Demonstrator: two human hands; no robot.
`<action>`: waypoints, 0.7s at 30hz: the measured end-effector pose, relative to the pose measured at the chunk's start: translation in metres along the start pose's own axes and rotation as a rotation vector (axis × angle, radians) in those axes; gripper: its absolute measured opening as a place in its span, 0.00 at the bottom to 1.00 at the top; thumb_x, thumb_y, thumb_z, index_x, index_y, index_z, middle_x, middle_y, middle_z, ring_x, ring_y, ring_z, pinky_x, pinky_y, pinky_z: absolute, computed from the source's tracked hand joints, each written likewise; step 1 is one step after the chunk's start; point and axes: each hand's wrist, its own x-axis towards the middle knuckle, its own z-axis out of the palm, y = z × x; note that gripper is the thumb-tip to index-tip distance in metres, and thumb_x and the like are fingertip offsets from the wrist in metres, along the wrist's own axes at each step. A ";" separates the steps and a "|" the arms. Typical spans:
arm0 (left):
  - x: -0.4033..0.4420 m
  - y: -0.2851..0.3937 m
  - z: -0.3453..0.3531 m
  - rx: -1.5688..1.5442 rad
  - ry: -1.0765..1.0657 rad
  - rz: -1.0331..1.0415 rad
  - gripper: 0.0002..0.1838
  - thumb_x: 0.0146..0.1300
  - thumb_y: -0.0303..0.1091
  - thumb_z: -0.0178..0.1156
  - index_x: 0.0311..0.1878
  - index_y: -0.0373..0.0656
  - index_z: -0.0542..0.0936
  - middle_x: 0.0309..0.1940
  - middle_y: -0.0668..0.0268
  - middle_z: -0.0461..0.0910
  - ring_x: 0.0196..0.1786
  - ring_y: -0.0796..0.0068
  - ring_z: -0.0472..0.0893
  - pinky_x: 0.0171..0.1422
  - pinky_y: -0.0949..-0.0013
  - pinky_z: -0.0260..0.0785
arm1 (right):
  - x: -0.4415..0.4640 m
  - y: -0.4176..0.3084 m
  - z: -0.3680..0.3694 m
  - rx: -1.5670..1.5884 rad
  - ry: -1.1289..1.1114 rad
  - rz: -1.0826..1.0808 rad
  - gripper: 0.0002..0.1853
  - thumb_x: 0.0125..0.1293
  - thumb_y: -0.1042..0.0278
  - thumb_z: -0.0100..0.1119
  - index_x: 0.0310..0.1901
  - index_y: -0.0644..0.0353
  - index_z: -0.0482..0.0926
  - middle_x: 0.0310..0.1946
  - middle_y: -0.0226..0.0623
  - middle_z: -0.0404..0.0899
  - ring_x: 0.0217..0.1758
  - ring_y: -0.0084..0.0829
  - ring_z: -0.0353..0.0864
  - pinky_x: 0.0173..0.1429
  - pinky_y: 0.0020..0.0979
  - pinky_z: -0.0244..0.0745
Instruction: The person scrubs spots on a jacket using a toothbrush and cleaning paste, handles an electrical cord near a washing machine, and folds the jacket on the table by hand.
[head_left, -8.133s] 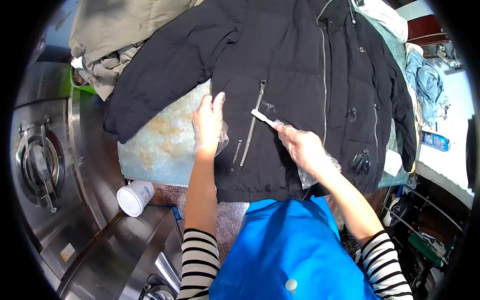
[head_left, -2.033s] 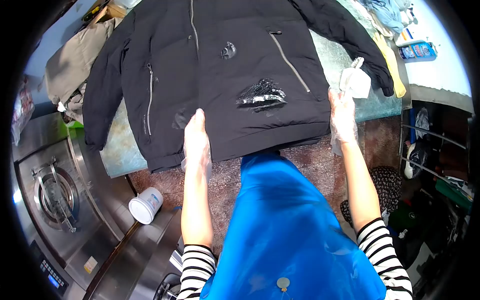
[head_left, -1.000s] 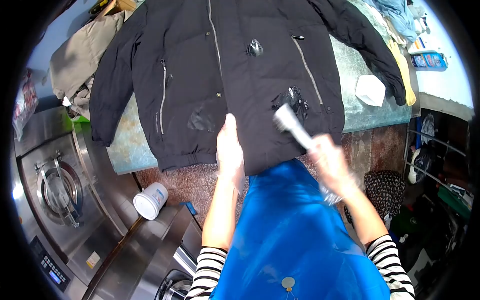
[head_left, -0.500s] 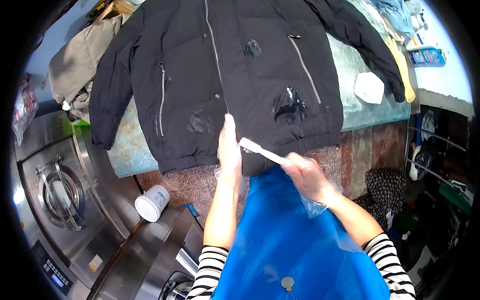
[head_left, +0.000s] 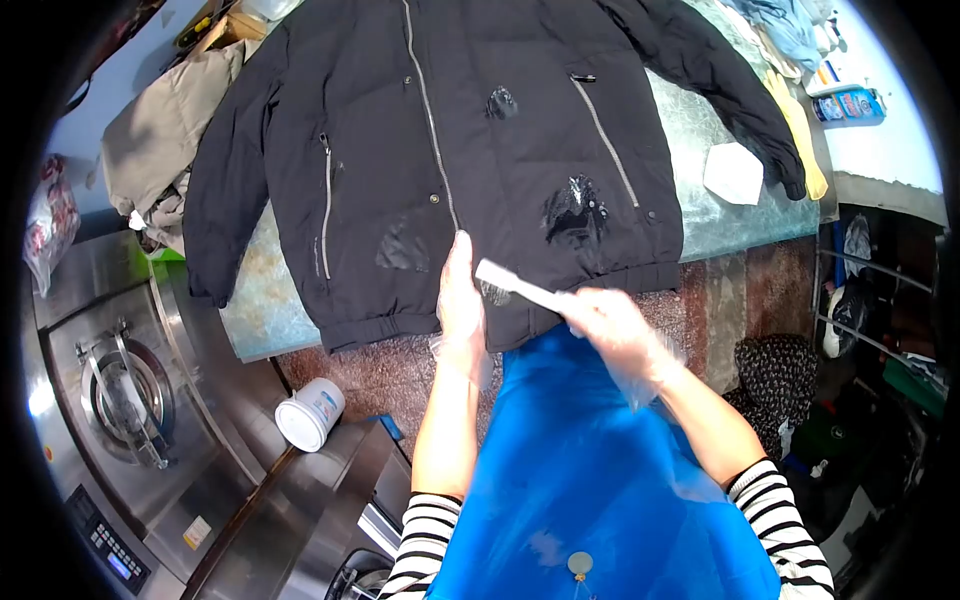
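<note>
A black padded jacket (head_left: 370, 180) lies spread out with its zipped front facing up. Wet, whitish smears mark its chest and both lower front panels. My left hand (head_left: 461, 315), in a thin clear glove, grips the jacket's front edge near the bottom of the zip; the thumb points up and the other fingers are mostly hidden. A white-handled brush (head_left: 530, 290) is in my right hand (head_left: 620, 330), also gloved in clear plastic. Its head hovers close to the hem beside my left hand, over a damp-looking patch; contact is hard to tell.
Under the jacket is a greenish worktable (head_left: 270, 310). A white block (head_left: 733, 174), a yellow glove (head_left: 797, 135) and a blue bottle (head_left: 848, 106) lie right. At left are a beige garment (head_left: 165, 130), a white bucket (head_left: 310, 414) and a steel machine with a round door (head_left: 128, 395).
My right hand and the brush have shifted slightly up and left, with some motion blur. My left hand stays at the jacket's edge. The whole view has shifted a little.
</note>
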 end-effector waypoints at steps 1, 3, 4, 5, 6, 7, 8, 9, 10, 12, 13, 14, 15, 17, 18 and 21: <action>0.000 0.001 0.000 0.012 0.005 -0.005 0.40 0.69 0.59 0.54 0.69 0.31 0.66 0.71 0.54 0.64 0.75 0.65 0.61 0.78 0.66 0.48 | 0.006 0.004 -0.002 0.074 0.028 0.050 0.21 0.74 0.57 0.54 0.24 0.61 0.74 0.19 0.22 0.66 0.25 0.15 0.60 0.27 0.26 0.61; 0.016 -0.016 -0.008 -0.024 0.048 -0.056 0.43 0.64 0.61 0.58 0.69 0.31 0.68 0.70 0.56 0.67 0.72 0.66 0.65 0.76 0.66 0.51 | 0.000 0.000 0.003 0.033 -0.067 0.024 0.20 0.74 0.58 0.54 0.24 0.59 0.74 0.20 0.20 0.66 0.26 0.14 0.60 0.30 0.24 0.59; 0.031 -0.032 -0.017 -0.076 0.089 -0.101 0.47 0.59 0.64 0.63 0.68 0.32 0.69 0.68 0.57 0.69 0.69 0.67 0.68 0.74 0.67 0.53 | -0.002 -0.003 0.005 0.012 -0.114 0.014 0.19 0.74 0.58 0.54 0.24 0.58 0.74 0.21 0.20 0.65 0.27 0.14 0.60 0.31 0.23 0.58; 0.032 -0.034 -0.017 -0.083 0.098 -0.098 0.47 0.58 0.64 0.63 0.68 0.32 0.69 0.67 0.57 0.69 0.68 0.67 0.68 0.74 0.67 0.54 | -0.001 0.001 0.002 0.029 -0.092 0.054 0.19 0.73 0.57 0.55 0.24 0.57 0.74 0.21 0.20 0.67 0.27 0.14 0.61 0.30 0.23 0.58; 0.024 -0.027 -0.010 -0.117 0.053 -0.094 0.43 0.63 0.61 0.59 0.69 0.32 0.68 0.70 0.57 0.66 0.71 0.66 0.65 0.76 0.66 0.51 | 0.004 0.009 0.000 0.098 0.038 0.048 0.20 0.73 0.57 0.55 0.24 0.57 0.74 0.21 0.21 0.68 0.27 0.14 0.61 0.29 0.23 0.58; 0.015 -0.019 -0.004 -0.151 0.007 -0.092 0.39 0.67 0.58 0.55 0.70 0.33 0.67 0.72 0.57 0.64 0.74 0.65 0.62 0.78 0.66 0.49 | 0.003 0.002 -0.002 0.081 0.035 0.111 0.20 0.73 0.56 0.56 0.24 0.58 0.74 0.21 0.21 0.69 0.27 0.14 0.62 0.29 0.23 0.59; 0.012 -0.014 -0.004 -0.133 0.020 -0.088 0.40 0.67 0.58 0.56 0.70 0.33 0.67 0.72 0.57 0.64 0.74 0.65 0.62 0.78 0.66 0.49 | 0.001 -0.004 -0.003 0.066 0.035 0.175 0.20 0.73 0.56 0.56 0.24 0.58 0.74 0.21 0.21 0.69 0.27 0.14 0.62 0.29 0.23 0.59; 0.011 -0.012 -0.003 -0.116 0.031 -0.085 0.40 0.67 0.58 0.56 0.70 0.33 0.67 0.72 0.58 0.64 0.74 0.65 0.62 0.77 0.66 0.49 | -0.002 0.006 0.002 -0.013 -0.050 0.042 0.20 0.73 0.55 0.56 0.24 0.58 0.76 0.21 0.20 0.69 0.27 0.14 0.62 0.29 0.23 0.59; 0.009 -0.010 -0.002 -0.099 0.044 -0.085 0.40 0.67 0.58 0.56 0.70 0.34 0.67 0.72 0.58 0.64 0.73 0.65 0.62 0.77 0.66 0.49 | -0.006 0.011 0.004 0.077 -0.136 0.021 0.19 0.72 0.55 0.57 0.26 0.58 0.77 0.22 0.20 0.69 0.26 0.14 0.62 0.30 0.23 0.59; 0.008 -0.006 0.000 -0.130 0.058 -0.125 0.40 0.67 0.58 0.57 0.70 0.33 0.67 0.72 0.59 0.65 0.72 0.66 0.64 0.75 0.67 0.53 | -0.004 0.028 -0.004 0.001 -0.004 0.108 0.18 0.72 0.55 0.57 0.27 0.58 0.78 0.22 0.19 0.68 0.26 0.14 0.62 0.30 0.23 0.59; 0.012 -0.012 -0.002 -0.196 0.040 -0.133 0.40 0.67 0.58 0.57 0.70 0.33 0.66 0.72 0.60 0.65 0.72 0.66 0.65 0.75 0.68 0.54 | 0.001 0.030 -0.013 0.008 0.135 0.052 0.18 0.73 0.57 0.56 0.26 0.59 0.77 0.21 0.19 0.68 0.25 0.15 0.62 0.28 0.25 0.61; 0.018 -0.022 -0.007 -0.258 0.024 -0.148 0.40 0.67 0.57 0.56 0.71 0.33 0.66 0.72 0.60 0.65 0.71 0.67 0.65 0.74 0.68 0.55 | -0.001 0.027 -0.024 0.021 0.238 0.053 0.18 0.73 0.57 0.55 0.27 0.58 0.77 0.21 0.20 0.69 0.26 0.14 0.62 0.28 0.24 0.59; 0.033 -0.043 -0.014 -0.084 0.086 -0.015 0.32 0.70 0.53 0.54 0.63 0.33 0.74 0.62 0.57 0.75 0.63 0.66 0.74 0.66 0.67 0.64 | -0.006 0.011 -0.036 0.027 0.294 0.079 0.16 0.73 0.57 0.54 0.30 0.58 0.77 0.21 0.19 0.68 0.26 0.14 0.62 0.28 0.23 0.59; 0.046 -0.050 -0.036 0.352 -0.054 0.058 0.27 0.73 0.52 0.51 0.55 0.32 0.77 0.52 0.53 0.80 0.55 0.63 0.78 0.60 0.64 0.68 | -0.004 0.022 -0.069 0.044 0.399 0.063 0.12 0.74 0.58 0.53 0.37 0.57 0.77 0.23 0.19 0.66 0.25 0.16 0.61 0.28 0.22 0.59; 0.050 -0.048 -0.043 0.565 -0.126 0.100 0.26 0.74 0.51 0.49 0.51 0.32 0.79 0.47 0.51 0.82 0.52 0.61 0.80 0.58 0.62 0.70 | 0.001 0.025 -0.083 0.166 0.472 0.078 0.14 0.74 0.55 0.53 0.39 0.59 0.77 0.26 0.23 0.71 0.27 0.21 0.67 0.29 0.27 0.63; 0.060 -0.038 -0.042 0.711 -0.038 0.307 0.26 0.75 0.49 0.44 0.49 0.31 0.78 0.47 0.41 0.80 0.55 0.45 0.79 0.59 0.55 0.68 | 0.031 0.078 -0.133 -0.520 0.729 -0.354 0.18 0.74 0.53 0.52 0.41 0.64 0.76 0.34 0.40 0.77 0.36 0.39 0.76 0.39 0.38 0.70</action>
